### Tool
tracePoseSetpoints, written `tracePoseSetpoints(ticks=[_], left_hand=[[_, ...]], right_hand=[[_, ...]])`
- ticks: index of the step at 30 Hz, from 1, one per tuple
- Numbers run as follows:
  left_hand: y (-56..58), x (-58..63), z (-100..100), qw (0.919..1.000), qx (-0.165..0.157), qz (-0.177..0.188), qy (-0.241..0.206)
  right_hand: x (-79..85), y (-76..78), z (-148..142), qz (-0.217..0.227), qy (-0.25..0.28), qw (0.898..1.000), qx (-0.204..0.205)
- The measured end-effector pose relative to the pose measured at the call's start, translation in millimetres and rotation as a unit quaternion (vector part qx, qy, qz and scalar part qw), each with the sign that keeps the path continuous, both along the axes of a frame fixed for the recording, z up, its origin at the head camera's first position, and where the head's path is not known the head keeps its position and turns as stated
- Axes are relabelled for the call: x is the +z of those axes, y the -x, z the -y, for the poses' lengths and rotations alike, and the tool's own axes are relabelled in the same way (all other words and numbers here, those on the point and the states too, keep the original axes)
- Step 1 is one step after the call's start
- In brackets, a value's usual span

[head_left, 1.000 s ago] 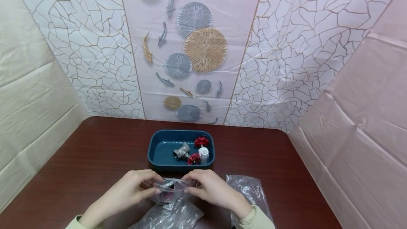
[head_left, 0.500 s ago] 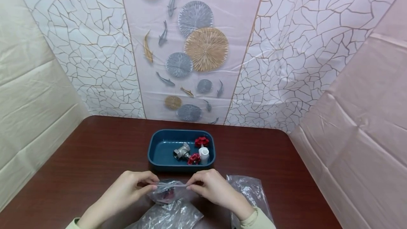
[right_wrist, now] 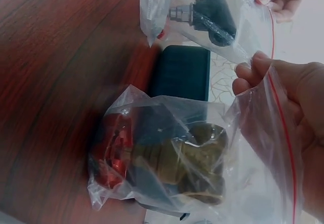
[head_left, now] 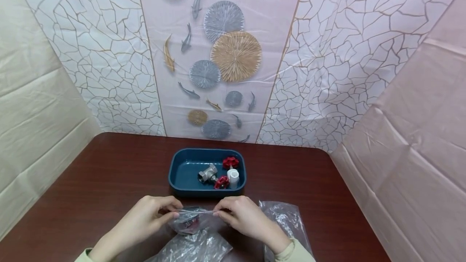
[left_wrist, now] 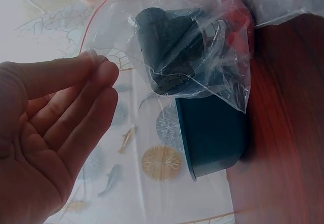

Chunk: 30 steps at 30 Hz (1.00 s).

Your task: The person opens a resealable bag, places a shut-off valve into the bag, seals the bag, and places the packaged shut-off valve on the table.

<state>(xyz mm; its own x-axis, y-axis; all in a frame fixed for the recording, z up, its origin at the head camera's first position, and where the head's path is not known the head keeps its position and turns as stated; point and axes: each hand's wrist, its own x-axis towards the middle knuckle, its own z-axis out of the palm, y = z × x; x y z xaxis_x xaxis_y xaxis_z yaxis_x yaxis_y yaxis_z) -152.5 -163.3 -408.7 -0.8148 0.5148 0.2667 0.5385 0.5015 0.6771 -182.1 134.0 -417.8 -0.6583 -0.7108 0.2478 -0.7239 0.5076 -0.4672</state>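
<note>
A clear zip bag (head_left: 185, 222) with a red seal line hangs between my two hands in front of the tray. Inside it is a valve (left_wrist: 172, 46) with a dark body, a metal stem and a red handle. My left hand (head_left: 153, 214) pinches the left end of the bag's mouth between thumb and fingers. At the other end, my right hand (head_left: 243, 219) pinches the same edge, which runs straight and taut between them. Right beside my right wrist lies another zip bag (head_left: 291, 221); the right wrist view shows a brass-coloured valve (right_wrist: 192, 158) with a red handle in it.
Just beyond my hands stands a dark blue tray (head_left: 182, 193). It holds a metal valve (head_left: 208, 173) with a red handwheel and a white valve (head_left: 233, 177) with another. A crumpled clear bag (head_left: 200, 248) lies nearest me on the brown table (head_left: 120, 169).
A second ago the bag's mouth gaped between my fingers. Its edges have since come together into a straight line, and the right hand has shifted slightly right. The tray stays put.
</note>
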Motion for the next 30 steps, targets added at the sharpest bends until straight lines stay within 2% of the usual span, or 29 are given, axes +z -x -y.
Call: tracePoseSetpoints(ticks=[5,10,16,22,30], left_hand=[[0.4,0.8,-1,0.9998,-0.001,0.021,0.008],[0.0,1.2,-3,0.9996,-0.005,0.026,0.011],[-1.5,0.9,-7,0.9995,0.015,0.027,0.002],[-0.2,-2.1,-9,0.9997,0.023,-0.006,-0.008],[0.7,-5.2,-8,0.9996,0.027,-0.007,-0.006]], right_hand=[[-4.4,0.7,-2,-0.001,0.02,1.0,0.018],[-6.4,1.6,-4,-0.009,0.024,0.999,0.034],[-7.0,1.2,-4,0.025,0.023,0.999,0.012],[-7.1,0.1,-9,0.063,0.035,0.997,-0.029],[-5.8,2.3,-13,0.032,-0.002,0.999,-0.024]])
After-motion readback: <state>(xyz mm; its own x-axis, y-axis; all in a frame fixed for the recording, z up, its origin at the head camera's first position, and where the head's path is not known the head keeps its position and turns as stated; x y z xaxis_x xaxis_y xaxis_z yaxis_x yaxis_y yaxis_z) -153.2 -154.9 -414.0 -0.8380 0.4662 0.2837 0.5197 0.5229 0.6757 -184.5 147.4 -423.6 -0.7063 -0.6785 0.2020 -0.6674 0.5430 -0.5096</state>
